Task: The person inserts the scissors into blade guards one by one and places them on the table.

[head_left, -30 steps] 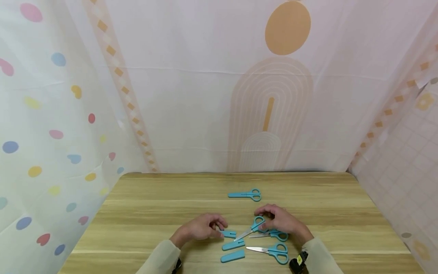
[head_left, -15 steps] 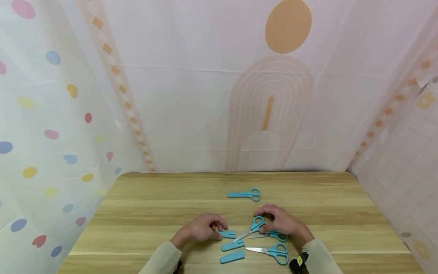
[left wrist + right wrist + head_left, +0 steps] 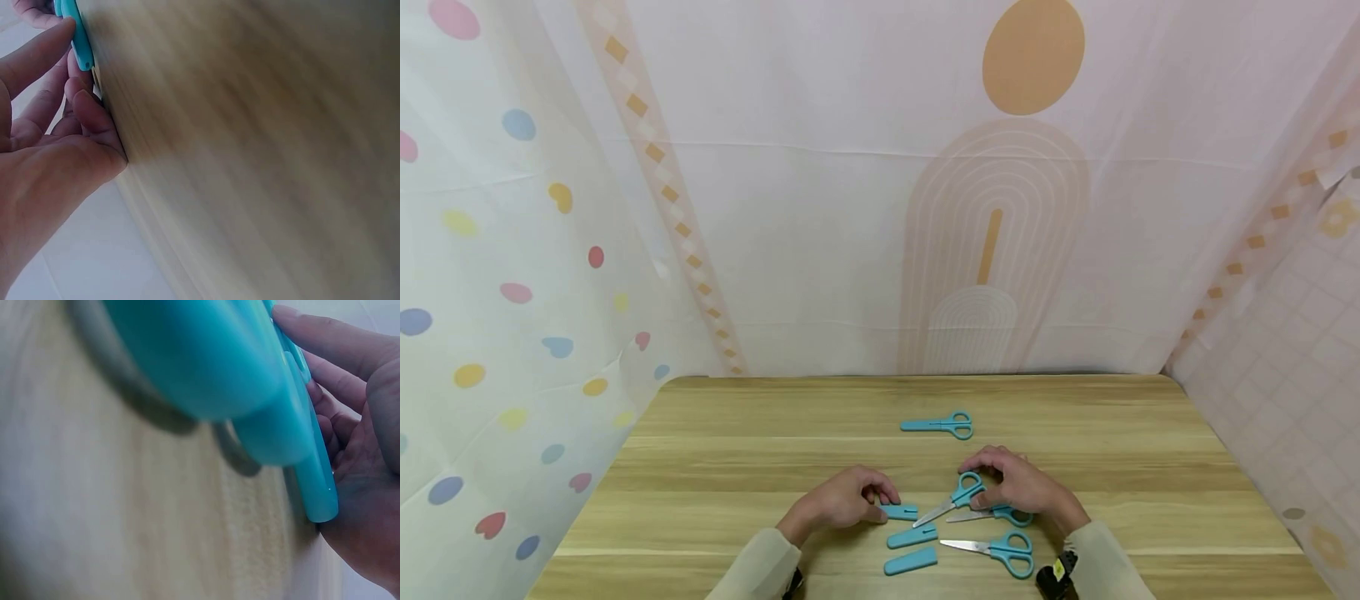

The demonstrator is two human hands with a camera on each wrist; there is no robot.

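Observation:
My left hand (image 3: 844, 500) pinches a light-blue scissors sheath (image 3: 901, 512) between thumb and fingers at the table's middle; the left wrist view also shows the sheath (image 3: 81, 42) in that grip. My right hand (image 3: 1018, 485) holds a pair of blue-handled scissors (image 3: 967, 490) by the handle, blades bare and slanting down-left toward the sheaths. Below that hand lies a second pair of scissors (image 3: 1017, 517), partly covered by it. A third pair (image 3: 1000, 547) rests nearer the front. Blue handles (image 3: 206, 369) loom blurred in the right wrist view.
Two more blue sheaths, a middle one (image 3: 912, 536) and a front one (image 3: 911, 561), lie below the left hand's sheath. Farther back rests a sheathed pair of scissors (image 3: 936, 426). The wooden table (image 3: 737, 433) ends at a patterned curtain (image 3: 820, 250).

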